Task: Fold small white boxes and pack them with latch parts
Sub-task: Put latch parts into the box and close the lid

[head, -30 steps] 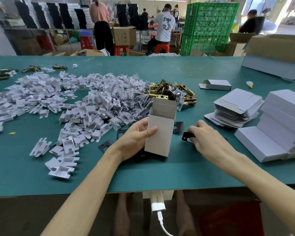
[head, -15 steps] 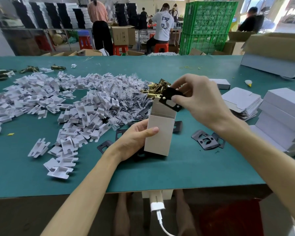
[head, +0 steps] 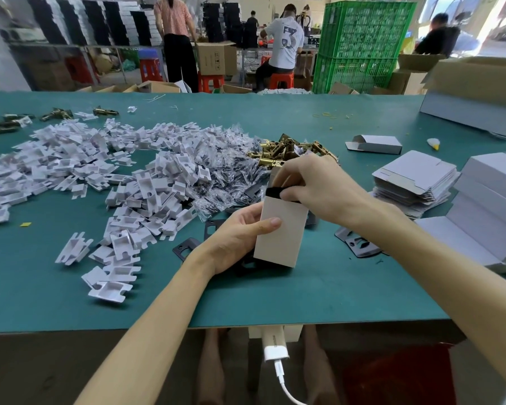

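Two hands, mine: left hand [head: 234,238], right hand [head: 319,188]. One upright box [head: 281,229], one lying box [head: 374,144]. One blank stack [head: 412,179]. One plate [head: 273,192] held; loose plates [head: 187,249] several, partly hidden. Inserts [head: 100,171], latches [head: 275,153]: heaps, can't count. Two crates [head: 362,39].

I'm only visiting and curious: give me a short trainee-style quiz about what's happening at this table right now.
1. True or false: the left hand holds the white box standing on end.
2. What does the right hand pinch at the box's open top? A a screwdriver; B a black plate; C a tape roll.
3. On which side of the held box is the stack of flat boxes?
Key: 1 true; 2 B; 3 right.
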